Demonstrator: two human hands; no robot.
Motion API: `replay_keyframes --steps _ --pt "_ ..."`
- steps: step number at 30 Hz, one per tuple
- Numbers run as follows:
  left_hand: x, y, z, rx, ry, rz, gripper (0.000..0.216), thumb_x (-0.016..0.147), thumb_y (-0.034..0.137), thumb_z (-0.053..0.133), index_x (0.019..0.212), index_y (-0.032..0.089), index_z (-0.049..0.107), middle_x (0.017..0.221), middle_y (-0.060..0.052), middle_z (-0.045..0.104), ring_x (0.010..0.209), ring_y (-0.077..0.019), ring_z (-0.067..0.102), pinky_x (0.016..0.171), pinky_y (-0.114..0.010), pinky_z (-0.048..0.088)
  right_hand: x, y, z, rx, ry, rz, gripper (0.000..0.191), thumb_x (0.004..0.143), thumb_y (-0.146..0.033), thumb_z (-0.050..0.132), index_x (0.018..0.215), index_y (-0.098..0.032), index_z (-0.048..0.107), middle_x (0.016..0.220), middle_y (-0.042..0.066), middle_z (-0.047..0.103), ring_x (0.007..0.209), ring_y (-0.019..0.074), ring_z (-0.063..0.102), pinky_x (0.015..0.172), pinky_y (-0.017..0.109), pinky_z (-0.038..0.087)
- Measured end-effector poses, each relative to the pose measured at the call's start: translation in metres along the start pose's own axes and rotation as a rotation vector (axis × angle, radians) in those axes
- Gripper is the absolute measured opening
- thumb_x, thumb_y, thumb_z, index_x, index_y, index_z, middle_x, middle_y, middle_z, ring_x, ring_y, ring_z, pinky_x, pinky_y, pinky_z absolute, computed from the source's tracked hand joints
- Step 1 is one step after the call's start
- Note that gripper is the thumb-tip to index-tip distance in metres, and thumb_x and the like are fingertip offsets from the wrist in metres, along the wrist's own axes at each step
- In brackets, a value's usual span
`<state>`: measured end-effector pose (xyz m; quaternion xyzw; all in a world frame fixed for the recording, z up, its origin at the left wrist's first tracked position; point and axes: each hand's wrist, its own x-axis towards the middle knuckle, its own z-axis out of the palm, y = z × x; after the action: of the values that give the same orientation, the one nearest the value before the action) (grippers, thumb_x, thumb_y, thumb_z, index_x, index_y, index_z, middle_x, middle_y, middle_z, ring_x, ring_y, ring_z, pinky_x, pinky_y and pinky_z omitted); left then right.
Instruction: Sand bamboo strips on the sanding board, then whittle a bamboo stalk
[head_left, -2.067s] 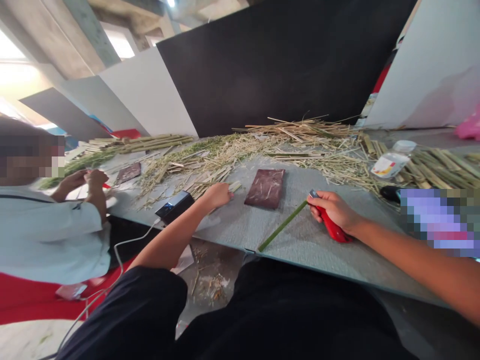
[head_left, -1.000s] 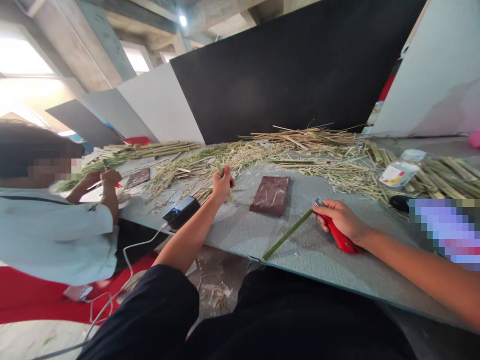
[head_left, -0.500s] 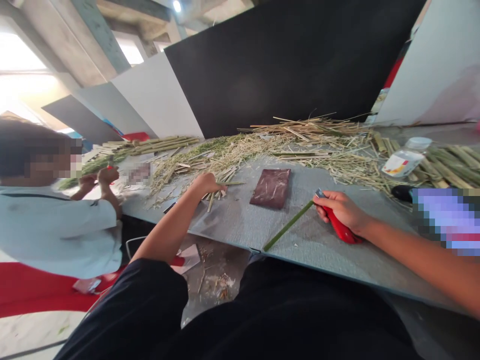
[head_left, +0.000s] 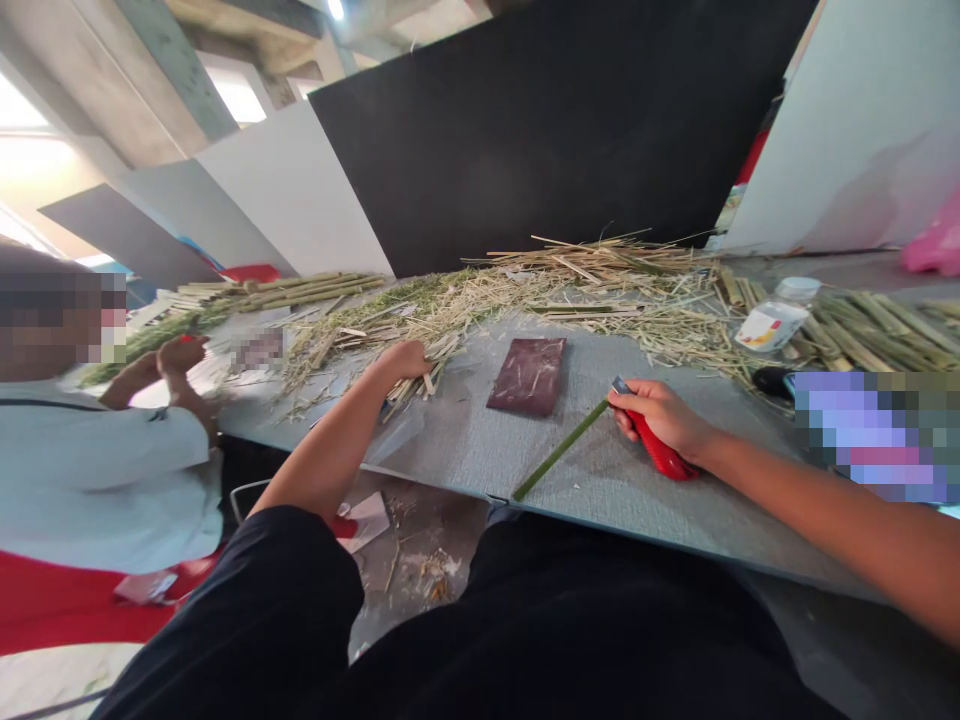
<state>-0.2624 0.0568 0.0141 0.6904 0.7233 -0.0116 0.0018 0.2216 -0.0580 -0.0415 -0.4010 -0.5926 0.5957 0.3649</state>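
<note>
My right hand (head_left: pixel 660 415) rests on the grey table (head_left: pixel 622 500), wrapped round a red-handled cutter (head_left: pixel 654 446). A thin green strip (head_left: pixel 559 452) runs from the cutter's tip down to the table's front edge. My left hand (head_left: pixel 405 360) reaches out to the left, its fingers curled over a bunch of pale split stalks (head_left: pixel 420 372) at the edge of the straw pile. A dark red rectangular pad (head_left: pixel 529 375) lies flat between my two hands.
Straw and stalk offcuts (head_left: pixel 570 285) cover the table's far half. Thicker green stalks (head_left: pixel 877 335) and a clear plastic bottle (head_left: pixel 772 322) lie at the right. Another person in a light shirt (head_left: pixel 90 470) works at the left. Dark and white boards stand behind.
My left hand lifted one stalk about a second ago, put it back down, and now grips a bunch of stalks on the table. The right hand with the cutter has stayed put.
</note>
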Motion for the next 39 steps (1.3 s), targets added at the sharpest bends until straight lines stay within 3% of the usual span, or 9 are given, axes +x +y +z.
replay_keyframes --steps 3,7,11,17,21,24,26,31,39 --pt "-0.001 -0.001 0.003 -0.068 0.03 -0.009 0.016 0.07 0.03 0.077 0.078 0.017 0.075 0.097 -0.016 0.078 0.106 -0.0337 0.071 0.091 -0.035 0.05 0.001 0.002 -0.001 0.001 0.002 -0.004 0.037 0.093 -0.049 0.069 0.072 -0.022 0.058 0.059 0.001 0.06 0.049 0.0146 0.052 0.054 0.031 0.037" --pt "-0.004 0.0 0.004 -0.22 0.089 -0.028 0.02 0.082 0.034 0.076 0.08 0.015 0.069 0.093 -0.01 0.075 0.098 -0.0256 0.07 0.094 -0.041 0.051 0.001 0.003 -0.002 -0.013 -0.003 -0.021 0.038 0.094 -0.05 0.069 0.071 -0.021 0.057 0.059 0.001 0.061 0.05 0.0145 0.053 0.055 0.031 0.037" --pt "-0.005 0.006 -0.006 -0.477 0.228 -0.001 0.023 0.077 0.029 0.076 0.068 0.02 0.057 0.071 -0.006 0.066 0.079 -0.0233 0.067 0.075 -0.032 0.051 0.0 0.001 -0.001 0.007 -0.006 -0.002 0.04 0.093 -0.05 0.07 0.07 -0.021 0.056 0.058 0.001 0.06 0.049 0.0141 0.053 0.055 0.031 0.037" --pt "-0.009 0.025 -0.029 -0.964 0.469 0.086 0.02 0.088 0.03 0.068 0.083 0.023 0.05 0.058 0.007 0.045 0.048 -0.0102 0.045 0.05 -0.021 0.038 0.001 0.0 0.0 0.013 0.002 0.002 0.041 0.092 -0.052 0.071 0.069 -0.021 0.056 0.059 0.0 0.06 0.048 0.0135 0.053 0.054 0.031 0.037" --pt "-0.015 0.052 -0.031 -1.208 0.641 0.139 0.035 0.096 0.051 0.065 0.084 0.024 0.047 0.057 0.01 0.037 0.041 -0.0073 0.038 0.043 -0.02 0.032 0.002 0.002 0.0 0.004 -0.008 -0.001 0.041 0.092 -0.053 0.071 0.069 -0.021 0.056 0.058 0.0 0.06 0.048 0.0136 0.053 0.054 0.031 0.037" --pt "-0.02 0.078 -0.02 -1.311 0.732 0.181 0.048 0.096 0.066 0.062 0.081 0.024 0.044 0.054 0.009 0.04 0.042 -0.009 0.049 0.042 -0.021 0.035 0.001 0.002 0.0 0.002 -0.005 -0.006 0.041 0.092 -0.052 0.071 0.069 -0.021 0.056 0.058 0.0 0.06 0.048 0.0135 0.053 0.055 0.031 0.037" --pt "-0.022 0.093 -0.008 -1.47 0.734 0.241 0.05 0.092 0.067 0.068 0.084 0.024 0.044 0.056 0.008 0.048 0.044 -0.0102 0.055 0.042 -0.021 0.039 0.001 0.003 0.0 0.001 0.0 -0.006 0.04 0.092 -0.051 0.071 0.069 -0.021 0.056 0.059 0.0 0.06 0.048 0.0137 0.053 0.054 0.031 0.038" --pt "-0.023 0.11 0.012 -1.499 0.65 0.245 0.053 0.087 0.067 0.074 0.081 0.024 0.044 0.051 0.01 0.047 0.039 -0.0091 0.049 0.04 -0.02 0.037 0.001 0.004 0.0 0.001 0.017 0.004 0.04 0.091 -0.052 0.072 0.07 -0.022 0.055 0.059 -0.001 0.06 0.048 0.0141 0.053 0.054 0.031 0.039" --pt "-0.015 0.113 0.006 -1.506 0.489 0.235 0.058 0.089 0.071 0.069 0.072 0.023 0.04 0.053 0.009 0.039 0.041 -0.008 0.046 0.041 -0.019 0.039 -0.001 -0.001 0.003 -0.028 0.015 0.008 0.044 0.09 -0.056 0.072 0.067 -0.022 0.054 0.057 0.0 0.059 0.048 0.0144 0.053 0.055 0.031 0.038"
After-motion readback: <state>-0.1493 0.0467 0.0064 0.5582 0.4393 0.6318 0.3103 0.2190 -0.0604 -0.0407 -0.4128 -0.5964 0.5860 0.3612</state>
